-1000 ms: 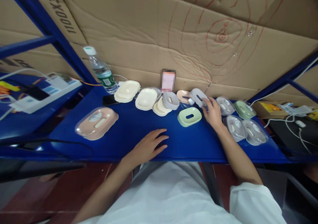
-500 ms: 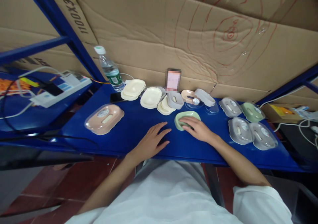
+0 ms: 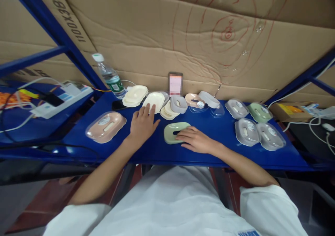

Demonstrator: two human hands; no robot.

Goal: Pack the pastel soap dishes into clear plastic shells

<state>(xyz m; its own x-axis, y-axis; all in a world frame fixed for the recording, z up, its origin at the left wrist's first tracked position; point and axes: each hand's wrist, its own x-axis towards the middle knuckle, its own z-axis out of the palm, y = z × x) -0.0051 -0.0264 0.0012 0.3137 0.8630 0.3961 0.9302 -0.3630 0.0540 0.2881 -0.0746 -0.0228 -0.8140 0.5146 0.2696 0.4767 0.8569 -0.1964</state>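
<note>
A green soap dish (image 3: 171,137) with a dark oval opening in its middle lies near the front of the blue table. My right hand (image 3: 195,140) holds it by the right side, its fingers over the opening. Farther left, my left hand (image 3: 142,124) reaches forward with its fingers stretched out. Its fingertips overlap the near edge of a cream tray (image 3: 155,99); whether they touch it I cannot tell. Beside that tray are another cream tray stack (image 3: 136,94), a grey soap dish (image 3: 178,104) resting on cream trays (image 3: 168,113), and a pink soap dish part (image 3: 193,100).
On the left is a clear-lidded pink soap dish (image 3: 106,127). Several lidded grey dishes (image 3: 247,132) and a green one (image 3: 260,112) stand on the right. A water bottle (image 3: 111,79) and a phone (image 3: 175,84) are at the back, against cardboard (image 3: 146,44).
My left hand has moved forward and left to the cream tray. My right hand has shifted left with the green soap dish, uncovering its opening. The camera view has turned slightly.
</note>
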